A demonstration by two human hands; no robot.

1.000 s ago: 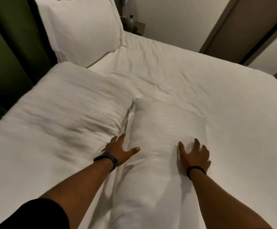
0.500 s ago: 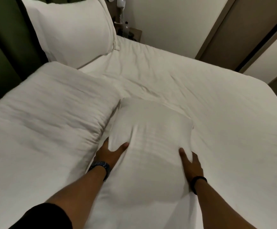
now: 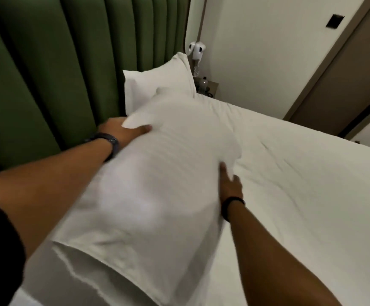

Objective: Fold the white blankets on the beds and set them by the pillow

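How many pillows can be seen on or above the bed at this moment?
2. One pillow leans against the green headboard at the far end. The other pillow is held up between the left hand and right hand. More may be hidden behind it.

One head-worn view looks forward and down, close over the bed [image 3: 301,195] toward the headboard [image 3: 47,74].

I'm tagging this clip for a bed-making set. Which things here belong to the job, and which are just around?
Part of the job:
- white pillow-like bundle, lifted off the bed
- left hand and right hand, gripping its two sides
- pillow at the headboard
- bed

Just around:
- green headboard panels
- wall hairdryer
- bottle on the bedside shelf
- door
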